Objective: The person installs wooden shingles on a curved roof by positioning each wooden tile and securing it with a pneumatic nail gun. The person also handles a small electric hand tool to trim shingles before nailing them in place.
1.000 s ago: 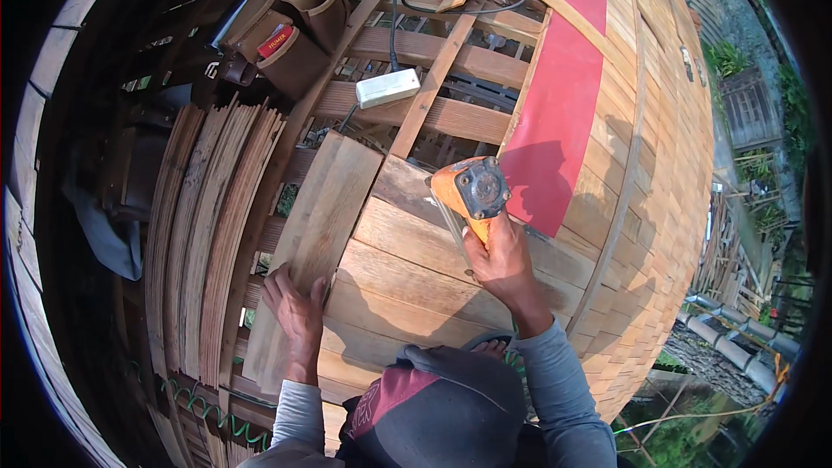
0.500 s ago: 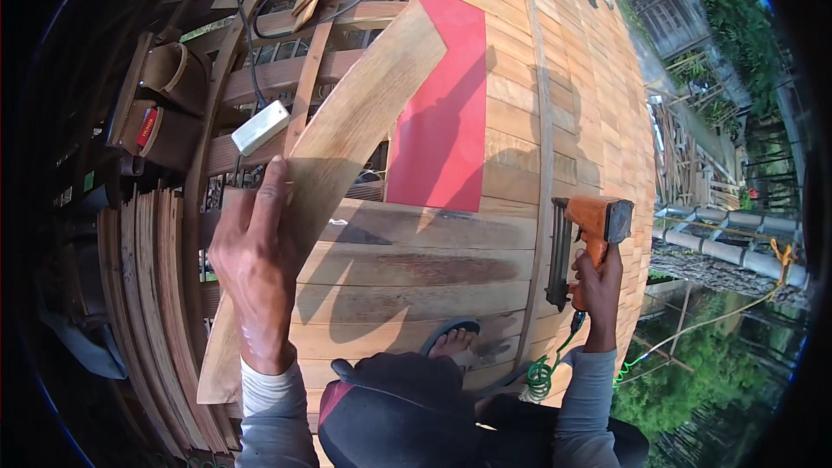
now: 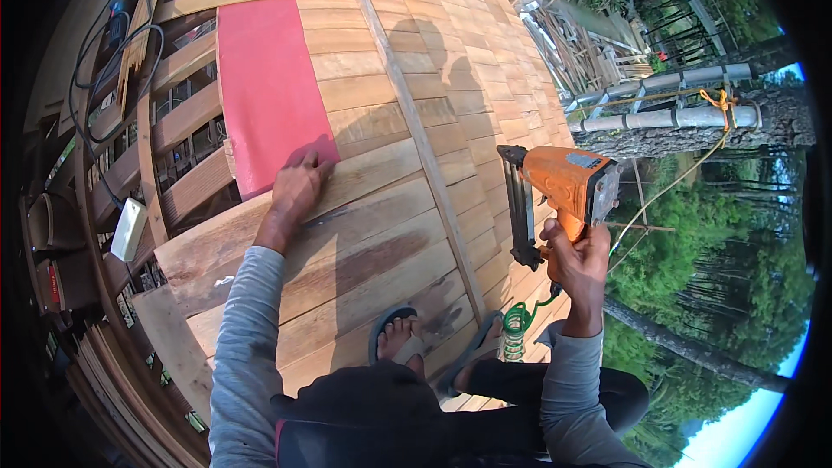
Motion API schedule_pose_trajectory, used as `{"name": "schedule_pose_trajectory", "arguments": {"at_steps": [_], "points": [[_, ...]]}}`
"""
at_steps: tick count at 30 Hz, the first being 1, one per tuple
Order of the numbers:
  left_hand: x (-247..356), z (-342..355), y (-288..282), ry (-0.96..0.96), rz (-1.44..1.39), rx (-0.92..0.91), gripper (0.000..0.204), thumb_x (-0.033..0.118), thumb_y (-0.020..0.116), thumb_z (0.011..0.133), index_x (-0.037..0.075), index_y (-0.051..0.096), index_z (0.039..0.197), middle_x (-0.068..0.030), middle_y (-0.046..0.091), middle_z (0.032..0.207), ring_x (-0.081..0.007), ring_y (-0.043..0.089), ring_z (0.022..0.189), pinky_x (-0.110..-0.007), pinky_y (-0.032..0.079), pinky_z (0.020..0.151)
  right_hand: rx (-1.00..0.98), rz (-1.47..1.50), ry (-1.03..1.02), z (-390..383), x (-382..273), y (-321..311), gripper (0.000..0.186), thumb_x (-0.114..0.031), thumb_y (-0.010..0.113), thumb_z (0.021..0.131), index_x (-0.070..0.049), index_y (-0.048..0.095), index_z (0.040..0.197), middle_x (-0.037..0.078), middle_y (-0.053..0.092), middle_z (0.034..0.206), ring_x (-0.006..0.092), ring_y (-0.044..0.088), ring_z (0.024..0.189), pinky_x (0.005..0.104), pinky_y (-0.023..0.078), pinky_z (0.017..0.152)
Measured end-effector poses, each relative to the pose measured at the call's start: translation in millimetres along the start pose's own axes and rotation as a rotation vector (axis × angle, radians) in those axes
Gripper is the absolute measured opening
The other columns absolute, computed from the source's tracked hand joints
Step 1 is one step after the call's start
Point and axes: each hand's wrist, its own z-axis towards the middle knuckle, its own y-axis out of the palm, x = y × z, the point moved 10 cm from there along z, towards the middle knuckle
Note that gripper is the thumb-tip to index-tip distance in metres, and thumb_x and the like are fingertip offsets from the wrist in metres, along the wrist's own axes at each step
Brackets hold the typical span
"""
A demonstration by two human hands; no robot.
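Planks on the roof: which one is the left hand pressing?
The pale plank lying slanted at the lower end of the red strip; the left hand lies flat on its upper end, unlike the fixed rows.

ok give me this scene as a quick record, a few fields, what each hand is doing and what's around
left hand: flat on a wooden plank, at the lower edge of the red panel
right hand: grip closed on an orange nail gun, held off the planks
hose: green coiled hose below the gun
surface: curved plank decking
feet: sandalled foot on the planks
left side: open wooden battens, black cable
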Motion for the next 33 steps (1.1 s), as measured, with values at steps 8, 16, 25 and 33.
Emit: {"name": "schedule_pose_trajectory", "arguments": {"at_steps": [8,16,25,33], "points": [[0.5,-8.9,-11.7,0.062,-0.003,0.12,0.028,0.019,0.057,0.099,0.015,0.074,0.122,-0.0137,0.06,0.109,-0.0316,0.066,0.11,-0.047,0.056,0.091,-0.088,0.02,-0.021,-6.3,-11.6,37.9,0.03,0.005,0.071,0.095,0.003,0.065,0.124,0.008,0.068,0.109,0.0089,0.065,0.089,0.026,0.056,0.072],[-14.1,6.5,-13.7,0.172,-0.006,0.122,0.023,0.021,0.059,0.098,0.012,0.075,0.112,-0.013,0.059,0.108,-0.0313,0.064,0.107,-0.044,0.056,0.091,-0.146,-0.01,-0.008,-1.3,-11.9,70.2,0.032,0.005,0.073,0.092,0.004,0.066,0.123,0.01,0.07,0.109,0.0132,0.067,0.093,0.0296,0.057,0.077],[2.3,-20.6,-16.8,0.11,-0.071,0.226,0.024,0.02,0.064,0.095,0.006,0.073,0.112,-0.0125,0.058,0.108,-0.0304,0.056,0.108,-0.043,0.049,0.095,-0.27,-0.054,-0.004,7.7,0.4,114.3,0.029,-0.007,0.072,0.097,0.002,0.062,0.123,0.005,0.068,0.092,0.0091,0.063,0.073,0.0275,0.053,0.063],[-3.3,-14.0,-8.7,0.023,-0.069,0.207,0.016,0.014,0.061,0.095,0.004,0.068,0.105,-0.0139,0.058,0.106,-0.032,0.056,0.107,-0.044,0.05,0.095,-0.454,0.005,-0.044,32.4,58.0,229.5,0.033,-0.013,0.068,0.1,0.001,0.057,0.128,0.006,0.067,0.095,0.0114,0.065,0.069,0.0291,0.055,0.062]]}}
